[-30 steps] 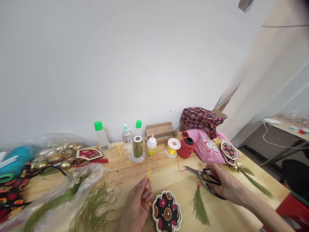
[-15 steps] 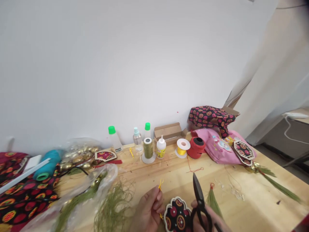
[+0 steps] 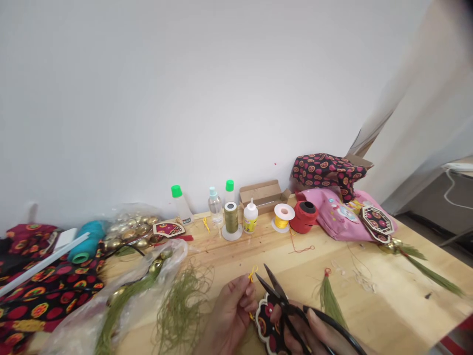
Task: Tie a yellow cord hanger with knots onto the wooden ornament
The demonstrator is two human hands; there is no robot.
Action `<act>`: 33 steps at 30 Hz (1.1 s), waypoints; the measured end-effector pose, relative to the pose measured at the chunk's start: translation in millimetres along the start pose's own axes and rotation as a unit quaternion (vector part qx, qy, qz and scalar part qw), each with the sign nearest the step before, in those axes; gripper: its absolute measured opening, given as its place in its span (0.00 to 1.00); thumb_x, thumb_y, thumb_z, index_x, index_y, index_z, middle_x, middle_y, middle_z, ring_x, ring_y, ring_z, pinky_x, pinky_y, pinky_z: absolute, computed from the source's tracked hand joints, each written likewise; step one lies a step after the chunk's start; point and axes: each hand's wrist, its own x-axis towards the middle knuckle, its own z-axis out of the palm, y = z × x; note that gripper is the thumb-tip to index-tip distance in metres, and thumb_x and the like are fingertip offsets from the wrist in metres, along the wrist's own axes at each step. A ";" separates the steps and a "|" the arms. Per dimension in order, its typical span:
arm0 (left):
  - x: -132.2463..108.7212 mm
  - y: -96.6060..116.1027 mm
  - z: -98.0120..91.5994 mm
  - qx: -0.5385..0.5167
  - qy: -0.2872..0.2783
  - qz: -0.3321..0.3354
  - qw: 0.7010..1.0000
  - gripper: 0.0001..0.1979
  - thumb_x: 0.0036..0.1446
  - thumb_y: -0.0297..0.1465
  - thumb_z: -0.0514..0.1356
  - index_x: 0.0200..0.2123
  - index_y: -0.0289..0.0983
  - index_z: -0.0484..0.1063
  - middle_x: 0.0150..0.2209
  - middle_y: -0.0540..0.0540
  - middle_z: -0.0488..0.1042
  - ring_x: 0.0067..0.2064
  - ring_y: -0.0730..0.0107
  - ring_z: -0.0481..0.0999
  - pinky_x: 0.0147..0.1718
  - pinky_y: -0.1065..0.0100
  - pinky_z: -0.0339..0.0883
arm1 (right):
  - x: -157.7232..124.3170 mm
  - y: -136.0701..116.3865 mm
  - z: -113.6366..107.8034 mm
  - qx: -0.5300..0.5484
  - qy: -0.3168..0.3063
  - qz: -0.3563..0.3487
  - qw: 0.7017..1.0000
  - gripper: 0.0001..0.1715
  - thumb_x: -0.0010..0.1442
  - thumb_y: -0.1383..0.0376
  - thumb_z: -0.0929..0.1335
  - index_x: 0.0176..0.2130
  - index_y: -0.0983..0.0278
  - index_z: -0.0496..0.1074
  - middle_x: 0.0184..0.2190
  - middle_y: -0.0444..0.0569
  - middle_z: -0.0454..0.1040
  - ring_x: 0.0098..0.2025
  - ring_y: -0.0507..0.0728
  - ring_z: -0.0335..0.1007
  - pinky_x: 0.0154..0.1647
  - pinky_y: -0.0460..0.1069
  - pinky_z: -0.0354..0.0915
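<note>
Between thumb and fingers my left hand (image 3: 234, 308) pinches a knotted yellow cord (image 3: 252, 274), its loose ends sticking up. Black scissors (image 3: 283, 298) are in my right hand (image 3: 314, 328), blades parted and the tips close to the cord's right side. Below the scissors is a flower-shaped ornament (image 3: 263, 320) with a pale scalloped rim and dark patterned cloth; my right hand partly covers it. More yellow cord shows under my left fingers, beside the ornament's edge. A green tassel (image 3: 330, 298) with a red loop lies to the right of my right hand.
Loose green threads (image 3: 181, 305) and a plastic bag (image 3: 125, 301) lie left. Along the wall stand a green thread spool (image 3: 231, 219), a glue bottle (image 3: 251, 219), a yellow cord spool (image 3: 282, 219) and a red spool (image 3: 303, 218). A pink bag (image 3: 328, 217) lies right.
The scissors have swung from upright to leaning left and their blades have opened, with the tips now near the yellow cord. The view has shifted slightly.
</note>
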 end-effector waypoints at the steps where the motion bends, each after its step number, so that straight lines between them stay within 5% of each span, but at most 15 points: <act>1: -0.3 0.5 0.9 0.003 -0.001 0.000 1.000 0.10 0.45 0.27 0.60 0.18 0.30 0.64 0.17 0.54 0.60 0.17 0.86 0.53 0.16 0.79 0.50 | -1.2 -2.2 -3.2 0.013 0.013 0.007 1.000 0.30 0.49 0.44 0.59 0.38 0.65 0.65 0.27 0.46 0.60 0.25 0.48 0.55 0.25 0.43 0.57; 9: -1.0 4.4 8.0 0.021 0.004 0.003 1.000 0.10 0.46 0.28 0.59 0.18 0.30 0.63 0.17 0.55 0.57 0.18 0.85 0.52 0.17 0.79 0.51 | -5.2 -39.4 -34.2 0.069 0.025 -0.019 0.997 0.29 0.52 0.47 0.57 0.43 0.65 0.61 0.23 0.43 0.54 0.23 0.47 0.51 0.18 0.41 0.51; 17: -1.4 4.6 7.1 0.003 0.006 0.003 1.000 0.09 0.46 0.26 0.59 0.19 0.30 0.63 0.18 0.55 0.57 0.18 0.86 0.52 0.16 0.80 0.51 | 10.9 -28.4 -50.4 -0.116 0.144 -0.094 0.978 0.22 0.54 0.54 0.60 0.45 0.65 0.60 0.23 0.41 0.59 0.19 0.46 0.53 0.19 0.42 0.52; 26: 0.5 4.9 6.9 -0.013 0.017 0.003 1.000 0.08 0.46 0.24 0.59 0.20 0.31 0.62 0.19 0.55 0.57 0.18 0.86 0.53 0.16 0.80 0.53 | 15.1 -45.6 -60.4 0.125 0.152 -0.065 0.978 0.29 0.54 0.47 0.55 0.40 0.66 0.64 0.23 0.46 0.68 0.27 0.51 0.66 0.36 0.49 0.60; 33: -1.4 4.8 8.2 -0.003 0.032 0.004 0.999 0.08 0.46 0.24 0.58 0.20 0.31 0.62 0.19 0.55 0.56 0.18 0.86 0.53 0.15 0.80 0.53 | 4.1 -52.0 -65.0 0.085 0.144 -0.094 0.982 0.28 0.55 0.48 0.54 0.42 0.66 0.63 0.27 0.49 0.70 0.31 0.53 0.67 0.40 0.51 0.59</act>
